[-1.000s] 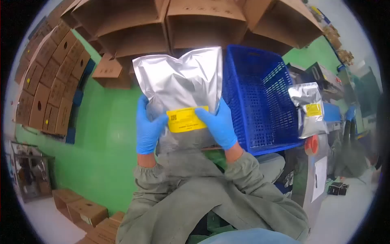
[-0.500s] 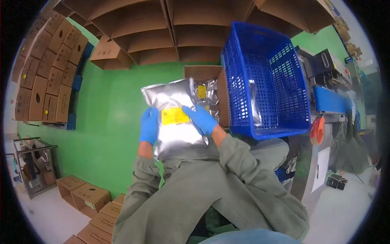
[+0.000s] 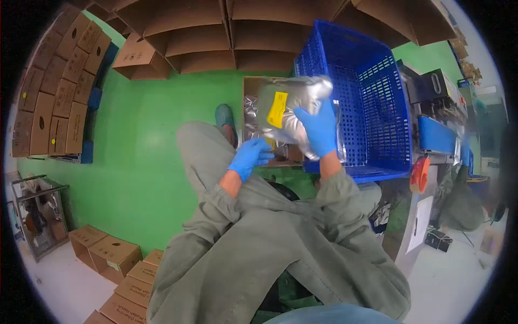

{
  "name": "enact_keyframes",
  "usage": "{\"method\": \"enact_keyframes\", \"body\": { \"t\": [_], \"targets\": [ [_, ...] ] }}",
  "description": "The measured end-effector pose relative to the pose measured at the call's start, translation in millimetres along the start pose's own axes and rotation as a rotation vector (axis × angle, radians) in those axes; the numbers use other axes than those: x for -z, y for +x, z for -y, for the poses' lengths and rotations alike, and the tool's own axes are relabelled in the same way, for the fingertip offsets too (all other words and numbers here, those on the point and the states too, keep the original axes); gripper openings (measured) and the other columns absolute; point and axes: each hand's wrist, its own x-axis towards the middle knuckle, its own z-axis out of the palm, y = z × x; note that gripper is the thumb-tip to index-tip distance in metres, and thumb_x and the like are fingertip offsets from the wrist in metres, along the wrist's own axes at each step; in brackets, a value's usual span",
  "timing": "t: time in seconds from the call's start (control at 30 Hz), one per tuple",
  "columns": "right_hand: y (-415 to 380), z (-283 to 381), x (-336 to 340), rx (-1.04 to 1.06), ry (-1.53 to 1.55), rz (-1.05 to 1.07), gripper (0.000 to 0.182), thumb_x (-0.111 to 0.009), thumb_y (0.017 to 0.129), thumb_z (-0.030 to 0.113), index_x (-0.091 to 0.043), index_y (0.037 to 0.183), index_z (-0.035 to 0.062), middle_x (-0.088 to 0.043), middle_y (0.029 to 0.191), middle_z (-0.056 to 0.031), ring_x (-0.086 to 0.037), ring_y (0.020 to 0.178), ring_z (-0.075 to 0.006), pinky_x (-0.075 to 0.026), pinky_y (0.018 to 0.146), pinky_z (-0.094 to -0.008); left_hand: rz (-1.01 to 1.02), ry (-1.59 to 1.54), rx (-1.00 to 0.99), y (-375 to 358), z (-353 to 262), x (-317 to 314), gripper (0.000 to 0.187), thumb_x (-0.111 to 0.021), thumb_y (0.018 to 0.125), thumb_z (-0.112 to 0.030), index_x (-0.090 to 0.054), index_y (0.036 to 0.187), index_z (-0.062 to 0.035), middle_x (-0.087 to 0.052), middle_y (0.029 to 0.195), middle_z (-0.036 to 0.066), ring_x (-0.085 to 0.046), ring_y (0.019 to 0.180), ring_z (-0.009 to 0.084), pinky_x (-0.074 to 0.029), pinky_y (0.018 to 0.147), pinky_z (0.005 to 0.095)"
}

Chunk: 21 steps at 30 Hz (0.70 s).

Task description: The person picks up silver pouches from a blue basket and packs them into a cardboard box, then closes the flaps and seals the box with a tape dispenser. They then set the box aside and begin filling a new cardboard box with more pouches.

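In the head view, the blue-gloved right hand [image 3: 319, 129] grips a blurred silver foil pouch [image 3: 302, 94] by its right side, thumb on top, probably steadying its floppy bulk! The pouch hangs across the right edge of a brown cardboard carton [image 3: 251, 85] and the left edge of a blue perforated plastic crate [image 3: 372, 176]. The blue-gloved left hand [image 3: 250, 157], fingers parted, hovers by the carton's near-left corner; touching, I can't tell. Green floor [image 3: 135, 140] spreads leftward.

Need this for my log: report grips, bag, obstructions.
Right grip on silver bag. Left grip open, empty. Bag tilted, overlapping carton in view. Blue crate close, might snag it.
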Motion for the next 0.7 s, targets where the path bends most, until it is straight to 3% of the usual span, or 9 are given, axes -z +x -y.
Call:
{"method": "enact_keyframes", "body": {
  "t": [0.07, 0.17, 0.23, 0.33, 0.43, 0.47, 0.5, 0.57, 0.7],
  "targets": [
    [22.4, 2.9, -12.3, -0.02, -0.455, 0.063, 0.066, -0.074, 0.071, 0.031, -0.047, 0.128, 0.0094, -0.067, 0.097, -0.0239, -0.066, 0.089, -0.0409, -0.053, 0.077, -0.0454, -0.032, 0.0, -0.073, -15.3, -3.4, 11.4, 0.036, -0.052, 0.097, -0.025, -0.052, 0.126, -0.0044, -0.063, 0.115, 0.009, -0.064, 0.097, 0.02, -0.051, 0.077, 0.0323],
    [49.7, -17.6, -32.8, -0.045, -0.554, 0.172, 0.067, -0.072, 0.071, 0.036, -0.047, 0.128, 0.0096, -0.067, 0.096, -0.0238, -0.065, 0.088, -0.0436, -0.052, 0.077, -0.0486, -0.092, -0.046, -0.204, -34.6, -23.2, 28.3, 0.038, -0.052, 0.096, -0.026, -0.051, 0.128, -0.0052, -0.064, 0.116, 0.01, -0.065, 0.098, 0.0224, -0.052, 0.078, 0.034],
    [67.2, -48.6, -49.2, -0.076, -0.532, 0.198, 0.065, -0.071, 0.073, 0.032, -0.046, 0.128, 0.0063, -0.067, 0.1, -0.0241, -0.064, 0.092, -0.0432, -0.052, 0.08, -0.048, -0.13, -0.109, -0.251, -36.6, -25.0, 39.5, 0.038, -0.052, 0.096, -0.026, -0.051, 0.128, -0.0053, -0.064, 0.116, 0.01, -0.065, 0.099, 0.0224, -0.052, 0.079, 0.0339],
    [96.8, -148.2, -78.9, -0.002, -0.36, -0.004, 0.052, -0.067, 0.08, 0.02, -0.05, 0.124, -0.0008, -0.059, 0.121, -0.0248, -0.059, 0.111, -0.0353, -0.046, 0.094, -0.0423, -0.062, -0.248, -0.258, -29.9, -25.0, 51.2, 0.038, -0.051, 0.097, -0.024, -0.05, 0.129, -0.0053, -0.064, 0.117, 0.01, -0.065, 0.099, 0.022, -0.052, 0.081, 0.0343],
    [114.8, -188.5, -77.4, -0.033, -0.238, -0.225, 0.046, -0.065, 0.084, 0.014, -0.051, 0.125, -0.0032, -0.057, 0.125, -0.0238, -0.057, 0.114, -0.0336, -0.043, 0.099, -0.041, -0.071, -0.129, -0.242, -22.0, -28.8, 47.7, 0.036, -0.05, 0.097, -0.021, -0.05, 0.129, -0.0051, -0.064, 0.117, 0.01, -0.064, 0.1, 0.0218, -0.052, 0.082, 0.0345],
    [110.3, -143.4, -59.3, 0.156, -0.382, -0.19, 0.041, -0.058, 0.089, 0.009, -0.05, 0.127, -0.0041, -0.059, 0.123, -0.0207, -0.059, 0.112, -0.0308, -0.044, 0.098, -0.037, -0.072, -0.132, -0.221, -19.0, -28.8, 47.0, 0.035, -0.05, 0.097, -0.02, -0.052, 0.128, -0.005, -0.064, 0.116, 0.01, -0.064, 0.1, 0.0217, -0.052, 0.083, 0.0343],
    [107.1, -111.2, -41.8, 0.152, -0.391, -0.187, 0.041, -0.058, 0.089, 0.009, -0.05, 0.127, -0.0041, -0.059, 0.123, -0.0207, -0.059, 0.112, -0.0308, -0.044, 0.098, -0.037, -0.072, -0.135, -0.196, -15.7, -28.0, 45.0, 0.034, -0.051, 0.097, -0.019, -0.053, 0.127, -0.005, -0.065, 0.115, 0.01, -0.064, 0.1, 0.0215, -0.052, 0.083, 0.0341],
    [103.5, -66.2, -13.0, 0.012, 0.297, -0.192, 0.037, -0.054, 0.093, 0.01, -0.051, 0.127, -0.0041, -0.062, 0.115, -0.0152, -0.061, 0.104, -0.0232, -0.049, 0.091, -0.0314, -0.058, -0.115, -0.185, -6.4, -30.5, 40.8, 0.033, -0.051, 0.096, -0.019, -0.054, 0.126, -0.0053, -0.065, 0.115, 0.01, -0.064, 0.1, 0.0214, -0.052, 0.084, 0.0339],
    [101.9, -32.6, 25.2, -0.308, 0.592, 0.157, 0.038, -0.052, 0.096, 0.013, -0.049, 0.13, -0.0027, -0.062, 0.114, -0.0104, -0.061, 0.102, -0.0149, -0.05, 0.086, -0.0264, -0.031, -0.028, -0.154, -1.6, -27.3, 38.0, 0.032, -0.051, 0.097, -0.02, -0.056, 0.124, -0.0054, -0.065, 0.115, 0.01, -0.064, 0.1, 0.0205, -0.051, 0.084, 0.0332]
  ]
}}
